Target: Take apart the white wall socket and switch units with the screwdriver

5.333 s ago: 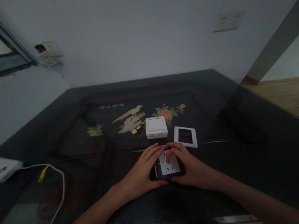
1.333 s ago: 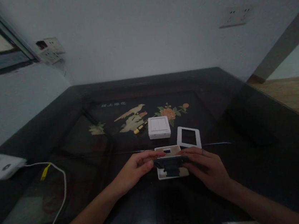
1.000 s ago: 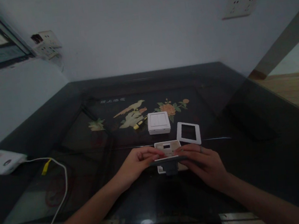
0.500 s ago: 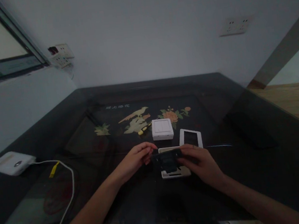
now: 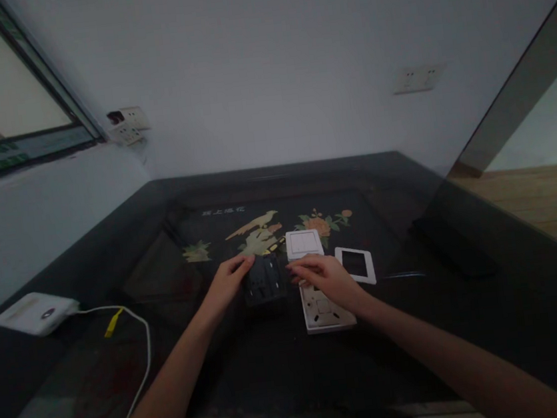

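Observation:
My left hand (image 5: 226, 283) grips a black plastic switch module (image 5: 263, 279) by its left edge, thumb on top, held over the dark table. My right hand (image 5: 324, 277) hovers just right of the module, above a shallow white box (image 5: 328, 311). Its fingertips are drawn together; whether anything small is between them is hidden. The box lies open side up, with slots in its floor, its far part covered by the right hand. Behind that hand sits a white square wall switch (image 5: 304, 241). A white frame with a rectangular opening (image 5: 369, 266) lies right of the hand.
A yellow-and-black cutter (image 5: 274, 245) lies left of the wall switch. At the far left a white device (image 5: 36, 313) trails a white cable (image 5: 145, 338) with a yellow tag (image 5: 114, 323). A flat black object (image 5: 454, 247) lies on the right side of the glossy table (image 5: 400, 356).
The black switch module has passed from my right hand to my left and moved left, off the white box. My view has tilted up slightly.

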The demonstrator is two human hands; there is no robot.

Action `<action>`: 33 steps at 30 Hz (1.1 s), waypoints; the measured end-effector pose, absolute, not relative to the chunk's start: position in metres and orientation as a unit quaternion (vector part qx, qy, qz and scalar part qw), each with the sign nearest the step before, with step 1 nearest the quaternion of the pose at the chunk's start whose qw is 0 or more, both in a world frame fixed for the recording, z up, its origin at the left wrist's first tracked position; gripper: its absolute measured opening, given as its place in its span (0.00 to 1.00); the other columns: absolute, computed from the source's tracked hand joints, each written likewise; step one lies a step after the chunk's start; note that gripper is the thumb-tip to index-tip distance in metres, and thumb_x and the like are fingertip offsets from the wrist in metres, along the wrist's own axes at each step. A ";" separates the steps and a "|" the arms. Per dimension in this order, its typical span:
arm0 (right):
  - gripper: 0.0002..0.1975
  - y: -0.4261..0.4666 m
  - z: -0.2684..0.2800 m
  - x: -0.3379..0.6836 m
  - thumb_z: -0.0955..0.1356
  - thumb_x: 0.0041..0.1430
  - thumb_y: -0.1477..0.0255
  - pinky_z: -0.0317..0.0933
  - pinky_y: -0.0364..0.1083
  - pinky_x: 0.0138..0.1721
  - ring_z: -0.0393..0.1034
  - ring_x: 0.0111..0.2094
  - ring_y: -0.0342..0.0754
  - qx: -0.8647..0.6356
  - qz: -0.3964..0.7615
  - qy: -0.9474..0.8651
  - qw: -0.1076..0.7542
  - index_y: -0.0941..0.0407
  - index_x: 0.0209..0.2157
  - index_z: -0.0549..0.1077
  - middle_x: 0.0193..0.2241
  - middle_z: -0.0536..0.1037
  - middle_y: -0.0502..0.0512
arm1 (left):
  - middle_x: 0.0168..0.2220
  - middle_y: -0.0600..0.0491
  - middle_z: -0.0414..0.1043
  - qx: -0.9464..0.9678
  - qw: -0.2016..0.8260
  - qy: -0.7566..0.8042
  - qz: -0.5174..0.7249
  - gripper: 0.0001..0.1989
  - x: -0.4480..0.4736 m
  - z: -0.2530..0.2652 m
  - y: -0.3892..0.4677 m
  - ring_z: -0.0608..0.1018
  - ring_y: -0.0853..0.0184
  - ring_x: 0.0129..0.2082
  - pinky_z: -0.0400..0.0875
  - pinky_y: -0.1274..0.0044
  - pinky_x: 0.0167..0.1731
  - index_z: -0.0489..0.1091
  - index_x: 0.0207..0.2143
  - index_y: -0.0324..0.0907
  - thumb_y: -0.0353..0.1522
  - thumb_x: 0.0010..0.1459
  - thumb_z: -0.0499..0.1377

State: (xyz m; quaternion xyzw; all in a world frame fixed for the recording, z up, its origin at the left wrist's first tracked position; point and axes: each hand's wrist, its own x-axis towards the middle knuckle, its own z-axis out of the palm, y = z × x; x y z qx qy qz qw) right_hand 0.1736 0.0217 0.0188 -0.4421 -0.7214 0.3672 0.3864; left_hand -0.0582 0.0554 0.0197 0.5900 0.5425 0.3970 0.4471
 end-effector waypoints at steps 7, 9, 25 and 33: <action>0.17 0.007 -0.004 0.253 0.68 0.59 0.67 0.58 0.66 0.56 0.68 0.54 0.61 -0.534 0.234 -0.722 0.373 0.57 0.48 0.76 0.50 0.75 0.67 | 0.24 0.54 0.74 0.547 0.403 0.637 0.364 0.26 -0.126 0.016 0.089 0.76 0.62 0.27 0.66 0.77 0.25 0.74 0.28 0.38 0.54 0.46 0.64; 0.20 -0.001 -0.014 0.267 0.68 0.59 0.65 0.58 0.66 0.57 0.68 0.55 0.61 -0.547 0.232 -0.722 0.354 0.57 0.51 0.74 0.52 0.74 0.67 | 0.29 0.53 0.75 0.540 0.393 0.661 0.342 0.23 -0.138 0.014 0.099 0.77 0.61 0.31 0.71 0.75 0.30 0.74 0.33 0.36 0.49 0.55 0.62; 0.25 -0.053 -0.020 0.194 0.64 0.64 0.68 0.52 0.60 0.64 0.57 0.64 0.58 -0.505 0.304 -0.780 0.210 0.60 0.60 0.64 0.61 0.66 0.65 | 0.51 0.48 0.70 0.624 0.253 0.714 0.190 0.17 -0.152 -0.018 0.147 0.76 0.57 0.47 0.75 0.63 0.44 0.68 0.51 0.39 0.37 0.64 0.59; 0.25 -0.034 -0.013 0.114 0.67 0.63 0.63 0.57 0.56 0.60 0.63 0.58 0.56 -0.447 0.251 -0.827 0.229 0.61 0.57 0.67 0.56 0.71 0.63 | 0.52 0.46 0.69 0.661 0.127 0.713 0.194 0.16 -0.150 -0.032 0.175 0.76 0.60 0.47 0.74 0.64 0.45 0.67 0.52 0.40 0.36 0.64 0.58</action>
